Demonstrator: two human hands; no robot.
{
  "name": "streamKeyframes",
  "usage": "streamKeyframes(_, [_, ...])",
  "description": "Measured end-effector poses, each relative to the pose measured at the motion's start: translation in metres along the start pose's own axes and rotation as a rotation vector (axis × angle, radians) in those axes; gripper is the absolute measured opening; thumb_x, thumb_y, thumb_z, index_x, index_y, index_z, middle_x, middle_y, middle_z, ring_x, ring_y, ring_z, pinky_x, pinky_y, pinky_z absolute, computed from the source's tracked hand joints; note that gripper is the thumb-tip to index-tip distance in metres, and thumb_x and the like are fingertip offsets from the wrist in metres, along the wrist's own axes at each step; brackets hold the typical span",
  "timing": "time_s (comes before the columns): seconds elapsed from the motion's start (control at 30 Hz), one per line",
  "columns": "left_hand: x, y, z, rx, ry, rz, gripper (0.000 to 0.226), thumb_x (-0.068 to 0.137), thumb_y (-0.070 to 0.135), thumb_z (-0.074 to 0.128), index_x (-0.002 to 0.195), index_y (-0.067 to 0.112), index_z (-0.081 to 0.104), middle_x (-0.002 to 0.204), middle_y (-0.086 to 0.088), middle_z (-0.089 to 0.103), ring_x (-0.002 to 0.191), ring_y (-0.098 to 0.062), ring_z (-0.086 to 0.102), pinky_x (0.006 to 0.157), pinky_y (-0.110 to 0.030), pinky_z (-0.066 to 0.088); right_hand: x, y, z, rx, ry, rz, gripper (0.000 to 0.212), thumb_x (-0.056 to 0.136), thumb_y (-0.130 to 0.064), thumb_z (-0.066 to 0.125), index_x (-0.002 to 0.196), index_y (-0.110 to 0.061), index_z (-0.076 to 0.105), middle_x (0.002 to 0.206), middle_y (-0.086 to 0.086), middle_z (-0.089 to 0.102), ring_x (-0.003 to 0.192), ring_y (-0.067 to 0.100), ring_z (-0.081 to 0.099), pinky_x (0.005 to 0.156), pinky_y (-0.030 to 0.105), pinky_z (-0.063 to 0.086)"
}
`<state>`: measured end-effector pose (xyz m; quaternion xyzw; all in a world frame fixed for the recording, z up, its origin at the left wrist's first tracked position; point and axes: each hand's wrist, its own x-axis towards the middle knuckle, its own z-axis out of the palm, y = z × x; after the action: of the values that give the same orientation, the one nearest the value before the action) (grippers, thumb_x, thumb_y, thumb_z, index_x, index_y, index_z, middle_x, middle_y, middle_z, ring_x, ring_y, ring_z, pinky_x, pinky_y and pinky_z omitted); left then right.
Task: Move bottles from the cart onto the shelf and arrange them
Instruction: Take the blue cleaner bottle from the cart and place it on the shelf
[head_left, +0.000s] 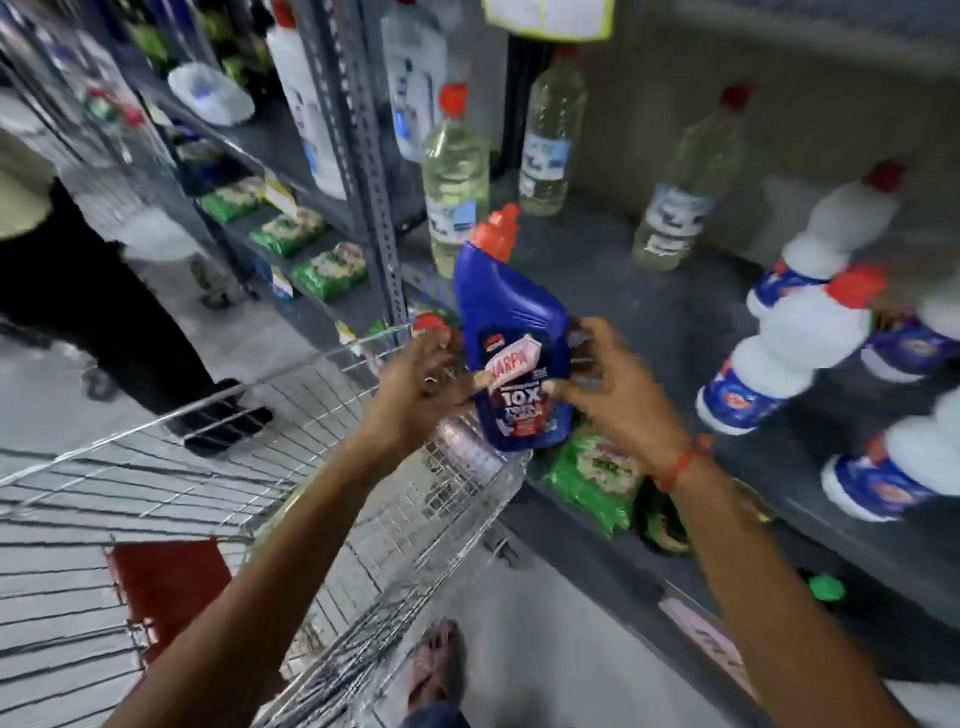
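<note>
Both hands, left hand (415, 379) and right hand (618, 395), pinch the blue bottle (511, 332) low; top-heavy, it could tip into the clear bottles (454, 202) on the shelf (649, 312).

Glossy blue plastic bottle (511, 332); shiny wire-metal cart (291, 415); matt grey metal shelf (649, 322).

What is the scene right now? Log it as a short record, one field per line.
held item: blue bottle with orange-red cap, upright
left hand: gripping the bottle's left side
right hand: gripping its right side
bottle position: above the cart's far corner, not yet on the shelf
cart: wire, beside the shelf
shelf: three clear bottles at the back, white bottles at right
</note>
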<state>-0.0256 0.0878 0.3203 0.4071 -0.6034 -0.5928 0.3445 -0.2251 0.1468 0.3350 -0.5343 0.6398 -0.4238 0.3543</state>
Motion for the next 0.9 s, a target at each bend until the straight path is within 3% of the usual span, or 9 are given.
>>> streamKeyframes(0.13, [-0.033,0.039,0.063,0.129,-0.041,0.170,0.036,0.073,0.020,0.075,0.106,0.028,0.061,0.104,-0.004,0.070,0.095,-0.031,0.070,0.080,-0.050,0.059,-0.075,-0.015,-0.070,0.036,0.116,-0.072,0.051,0.077,0.002,0.070,0.118,-0.016,0.045,0.105,-0.010,0.058,0.087,-0.015,0.057,0.077,0.004,0.048])
streamKeyframes(0.2, [-0.044,0.056,0.103,0.216,-0.098,0.262,0.040,0.070,0.032,0.074,0.107,0.026,0.062,0.106,-0.007,0.071,0.097,-0.028,0.069,0.083,-0.051,0.057,-0.111,-0.013,-0.105,0.020,0.204,-0.088,0.052,0.077,0.001,0.071,0.121,-0.015,0.046,0.108,-0.010,0.060,0.093,-0.004,0.058,0.080,0.009,0.049])
streamKeyframes(0.27, [-0.050,0.065,0.145,0.208,-0.202,0.306,0.040,0.074,0.022,0.075,0.111,0.020,0.057,0.107,-0.007,0.069,0.097,-0.022,0.067,0.084,-0.047,0.057,-0.145,-0.005,-0.135,0.019,0.306,-0.088,0.053,0.074,-0.004,0.074,0.119,-0.016,0.048,0.107,-0.008,0.060,0.093,0.001,0.059,0.081,0.010,0.050])
streamKeyframes(0.33, [-0.056,0.071,0.184,0.188,-0.310,0.324,0.042,0.077,0.018,0.073,0.113,0.026,0.054,0.106,-0.007,0.068,0.092,-0.017,0.064,0.083,-0.046,0.056,-0.176,0.005,-0.161,0.028,0.394,-0.082,0.053,0.071,-0.003,0.075,0.113,-0.021,0.049,0.105,-0.007,0.061,0.089,-0.004,0.060,0.078,0.010,0.050])
streamKeyframes(0.47, [-0.063,0.076,0.262,0.218,-0.456,0.392,0.039,0.071,0.034,0.071,0.105,0.047,0.056,0.097,0.001,0.072,0.087,-0.007,0.066,0.080,-0.041,0.057,-0.235,0.035,-0.208,0.047,0.580,-0.049,0.053,0.074,0.012,0.068,0.116,-0.010,0.046,0.103,-0.007,0.060,0.083,-0.014,0.061,0.074,0.006,0.049])
streamKeyframes(0.57, [-0.064,0.066,0.322,0.251,-0.530,0.431,0.045,0.071,0.039,0.069,0.113,0.040,0.053,0.108,-0.008,0.073,0.101,-0.022,0.069,0.088,-0.044,0.056,-0.269,0.062,-0.240,0.037,0.701,0.027,0.056,0.071,0.008,0.072,0.117,-0.012,0.046,0.101,-0.011,0.064,0.084,-0.012,0.062,0.075,0.009,0.051])
streamKeyframes(0.67, [-0.064,0.051,0.376,0.309,-0.586,0.463,0.047,0.075,0.028,0.066,0.120,0.022,0.052,0.110,-0.011,0.072,0.101,-0.025,0.068,0.089,-0.048,0.055,-0.288,0.094,-0.267,0.024,0.788,0.082,0.059,0.068,0.009,0.072,0.116,-0.011,0.044,0.092,-0.016,0.069,0.082,-0.015,0.062,0.075,0.006,0.050])
streamKeyframes(0.77, [-0.061,0.039,0.415,0.362,-0.607,0.468,0.048,0.078,0.025,0.064,0.123,0.016,0.048,0.109,-0.013,0.072,0.098,-0.027,0.069,0.083,-0.048,0.056,-0.294,0.123,-0.288,0.017,0.808,0.132,0.057,0.074,0.010,0.069,0.120,-0.012,0.043,0.105,-0.001,0.062,0.088,-0.013,0.062,0.077,0.010,0.052])
streamKeyframes(0.9, [-0.050,0.026,0.446,0.416,-0.620,0.431,0.046,0.084,0.018,0.063,0.126,0.015,0.044,0.112,-0.013,0.070,0.099,-0.031,0.069,0.077,-0.051,0.058,-0.287,0.148,-0.305,0.028,0.826,0.195,0.055,0.076,0.009,0.068,0.119,-0.014,0.043,0.112,0.009,0.060,0.098,0.008,0.062,0.077,0.011,0.054])
